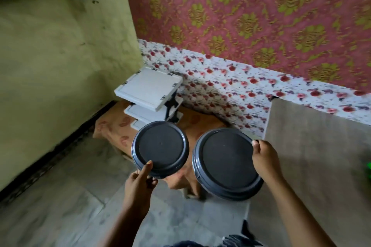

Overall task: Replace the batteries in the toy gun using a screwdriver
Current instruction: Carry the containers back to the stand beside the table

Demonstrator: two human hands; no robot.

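Task not begun as far as seen: left hand (138, 183) pinches rim of one dark round lid (160, 149), right hand (265, 159) grips another lid (225, 163); no toy gun, screwdriver or batts identifiable in view.

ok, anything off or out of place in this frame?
No toy gun or screwdriver in view. Left hand and right hand each grip a round dark lid instead. Blurred green object at the right edge, unidentifiable.

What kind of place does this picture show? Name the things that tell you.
Probably a room corner in a home: floral wallpaper, a small white tiered shelf, and two dark round lids under the hands.
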